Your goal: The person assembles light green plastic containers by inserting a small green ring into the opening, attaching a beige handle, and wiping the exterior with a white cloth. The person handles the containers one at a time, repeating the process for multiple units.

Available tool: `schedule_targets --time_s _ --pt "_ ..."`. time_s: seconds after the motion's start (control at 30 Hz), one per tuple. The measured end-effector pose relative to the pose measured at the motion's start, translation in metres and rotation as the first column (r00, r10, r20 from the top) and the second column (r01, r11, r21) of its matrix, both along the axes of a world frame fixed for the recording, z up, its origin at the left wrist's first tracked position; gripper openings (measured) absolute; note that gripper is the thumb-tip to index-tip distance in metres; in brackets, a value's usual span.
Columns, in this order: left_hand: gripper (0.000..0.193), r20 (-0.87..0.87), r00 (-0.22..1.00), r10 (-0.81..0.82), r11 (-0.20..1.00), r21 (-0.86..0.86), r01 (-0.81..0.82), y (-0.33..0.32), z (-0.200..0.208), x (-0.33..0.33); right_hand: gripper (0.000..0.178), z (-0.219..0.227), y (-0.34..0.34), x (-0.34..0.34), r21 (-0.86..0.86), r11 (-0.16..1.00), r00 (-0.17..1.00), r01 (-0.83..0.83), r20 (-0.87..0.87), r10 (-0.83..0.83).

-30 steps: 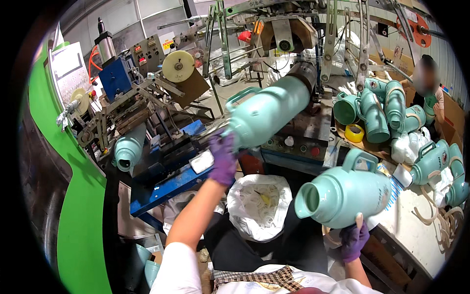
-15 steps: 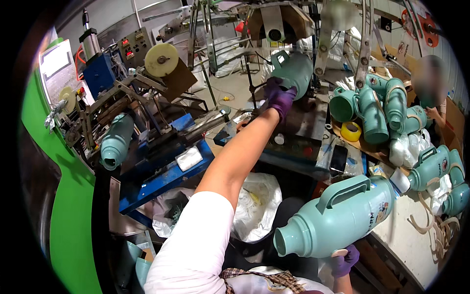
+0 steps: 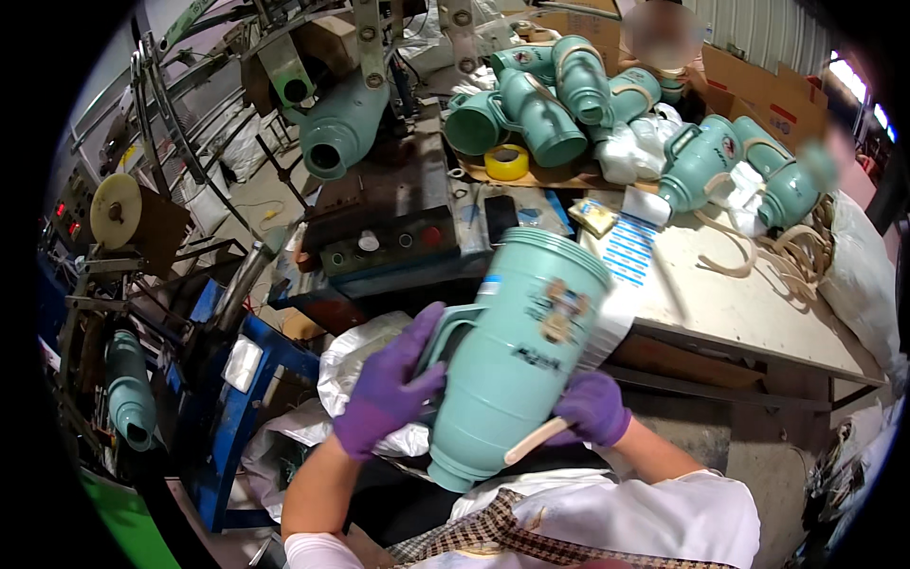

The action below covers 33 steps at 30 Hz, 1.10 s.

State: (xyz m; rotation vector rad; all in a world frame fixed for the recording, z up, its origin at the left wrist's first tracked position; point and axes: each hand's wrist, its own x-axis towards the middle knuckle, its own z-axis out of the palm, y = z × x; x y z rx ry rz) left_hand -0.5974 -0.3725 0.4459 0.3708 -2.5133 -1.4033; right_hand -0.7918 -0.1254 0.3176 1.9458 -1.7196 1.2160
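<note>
Two hands point(image 3: 391, 394), one flask point(image 3: 512, 351) seemingly held between

Your picture is bright in the middle, with a round black border. Strong white lights point(image 3: 846, 76) glare at the upper right. The white table point(image 3: 758, 308) shines pale, but it is darker underneath. You can see shiny spots on the green jug point(image 3: 493, 398), and its print point(image 3: 559, 318) looks a bit fuzzy. Straight edges bend near the rim. A soft smudge hides a person's head point(image 3: 662, 33) at the top.
</note>
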Motion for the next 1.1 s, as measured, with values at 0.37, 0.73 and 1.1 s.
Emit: schedule_targets --time_s 0.37,0.73,1.1 --pt "0.068 0.157 0.986 -0.060 0.820 0.570 -0.040 -0.014 -0.052 0.059 0.078 -0.056 0.025 -0.049 0.258 0.785 0.342 -0.564 0.938 -0.063" --pt "0.034 -0.147 0.558 0.817 0.419 0.816 -0.398 -0.033 -0.127 0.113 0.063 -0.062 0.011 -0.162 -0.535 0.749 -0.241 0.391 0.725 0.645" --pt "0.031 -0.206 0.329 0.922 0.362 0.762 -0.537 0.015 -0.161 0.182 0.034 0.069 -0.147 -0.504 -0.186 0.946 0.837 0.264 0.532 -0.129"
